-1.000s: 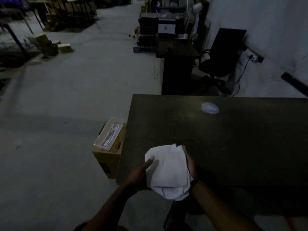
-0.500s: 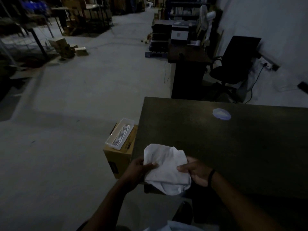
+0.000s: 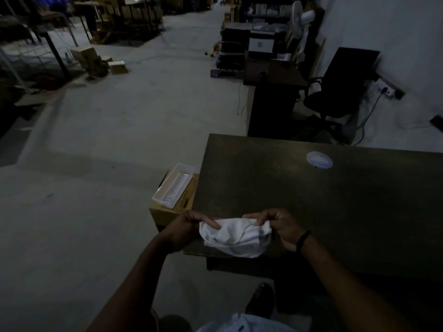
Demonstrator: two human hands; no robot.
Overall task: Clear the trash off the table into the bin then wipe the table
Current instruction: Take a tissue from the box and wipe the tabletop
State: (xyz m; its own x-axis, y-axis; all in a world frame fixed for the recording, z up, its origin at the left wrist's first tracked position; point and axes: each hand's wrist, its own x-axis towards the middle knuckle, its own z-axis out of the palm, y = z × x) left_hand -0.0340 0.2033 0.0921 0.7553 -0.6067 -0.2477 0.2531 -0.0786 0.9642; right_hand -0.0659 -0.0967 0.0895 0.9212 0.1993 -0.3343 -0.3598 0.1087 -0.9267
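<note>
A crumpled white cloth (image 3: 236,238) is held over the near left corner of the dark table (image 3: 311,200). My left hand (image 3: 189,225) grips its left end and my right hand (image 3: 279,224) grips its right end, stretching it between them. A pale round plastic lid (image 3: 319,159) lies on the table farther back, towards the right. No bin is clearly visible.
A cardboard box (image 3: 172,212) stands on the floor against the table's left side with a white slotted tray (image 3: 173,188) on top. Behind the table are a dark desk (image 3: 271,92) and an office chair (image 3: 340,85). Open concrete floor lies to the left.
Both hands have shifted to opposite ends of the cloth and pulled it out sideways; earlier it hung bunched between them. The view moved slightly back and left.
</note>
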